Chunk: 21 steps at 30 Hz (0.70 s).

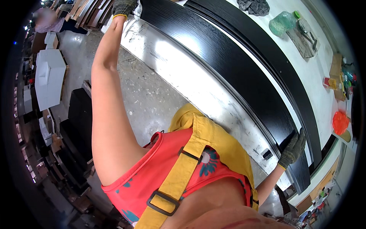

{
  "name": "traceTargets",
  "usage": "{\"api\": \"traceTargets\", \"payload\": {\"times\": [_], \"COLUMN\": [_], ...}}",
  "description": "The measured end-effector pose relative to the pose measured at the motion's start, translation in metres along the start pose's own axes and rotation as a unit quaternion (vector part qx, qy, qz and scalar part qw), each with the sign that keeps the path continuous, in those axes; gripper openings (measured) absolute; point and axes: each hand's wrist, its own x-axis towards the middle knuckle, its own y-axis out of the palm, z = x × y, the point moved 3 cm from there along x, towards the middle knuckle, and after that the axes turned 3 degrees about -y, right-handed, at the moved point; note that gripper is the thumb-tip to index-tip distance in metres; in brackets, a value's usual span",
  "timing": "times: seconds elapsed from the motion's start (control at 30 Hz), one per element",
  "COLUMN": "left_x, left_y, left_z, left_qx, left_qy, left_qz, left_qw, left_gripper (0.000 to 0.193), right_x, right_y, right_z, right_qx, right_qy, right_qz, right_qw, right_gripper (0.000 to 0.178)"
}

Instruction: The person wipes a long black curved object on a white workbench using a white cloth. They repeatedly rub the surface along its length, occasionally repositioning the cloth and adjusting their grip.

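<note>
Black and likely stiff, heavyish and slick, the long board (236, 72) slants from top centre to lower right across the worktop (320, 87); both ends suit holding. Right hand (292, 150) presses it, fingers extended; left hand (125, 7) (top edge): grip unclear.

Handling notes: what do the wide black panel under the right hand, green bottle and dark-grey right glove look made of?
Wide black grained panel: probably wood or laminate, satin; grain lines, soft glare.
Translucent green bottle: likely plastic, maybe glass, glossy; see-through walls.
Dark-grey yellow-cuffed right glove: apparently knitted fabric, matte; coarse texture.
</note>
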Motion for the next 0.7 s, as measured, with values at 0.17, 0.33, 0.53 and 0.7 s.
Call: {"api": "traceTargets", "payload": {"times": [0.17,0.33,0.53,0.7], "left_x": [0.014,-0.024,-0.099,-0.268], "left_y": [0.017,0.028,0.035,0.111], "left_z": [0.039,-0.005,-0.081,-0.176], "left_qx": [0.098,0.082,-0.024,-0.169], "left_qy": [0.197,0.195,0.33,0.533], "left_qz": [-0.097,-0.108,0.034,0.104], "left_qw": [0.971,0.971,0.943,0.822], "left_gripper": [0.032,0.035,0.031,0.038], "right_x": [0.003,-0.012,-0.009,-0.01], "right_y": [-0.003,0.004,0.004,0.0], "right_z": [-0.002,-0.04,-0.036,-0.033], "right_qx": [0.017,0.002,0.017,0.021], "right_qy": [0.002,0.007,0.006,-0.002], "right_qz": [0.018,0.018,0.019,0.008], "right_qw": [1.0,1.0,1.0,1.0], "right_gripper": [0.044,0.046,0.049,0.051]}}
